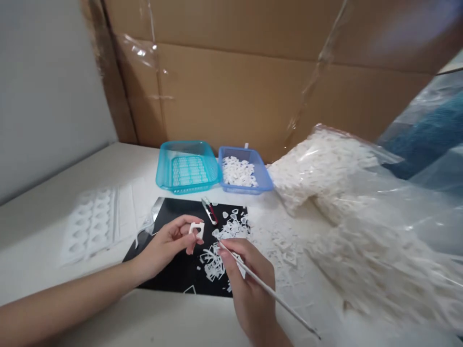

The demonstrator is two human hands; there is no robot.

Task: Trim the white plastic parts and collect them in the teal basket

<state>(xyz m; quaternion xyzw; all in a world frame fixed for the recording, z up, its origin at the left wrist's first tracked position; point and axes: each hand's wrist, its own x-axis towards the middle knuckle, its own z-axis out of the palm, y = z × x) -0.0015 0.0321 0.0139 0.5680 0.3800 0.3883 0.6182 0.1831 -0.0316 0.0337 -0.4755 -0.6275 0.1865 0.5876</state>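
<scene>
My left hand (177, 237) pinches a small white plastic piece (196, 230) with a hole through its middle, over a black mat (170, 265). In my right hand (251, 284) is a thin pale rod-shaped tool (278, 300), gripped like a pen. Its tip points at a small white teardrop-shaped bit (216, 233), and I cannot tell whether they touch. White scraps and thin frames (214, 262) lie in a pile on the mat between my hands. A red-handled cutter (210, 211) rests at the mat's far side.
Behind the mat stand a teal basket (161, 176) and a blue basket (265, 178) holding white pieces. A white moulded tray (90, 221) lies at left. Clear bags of white parts (325, 168) crowd the right. A cardboard box (224, 91) closes off the back.
</scene>
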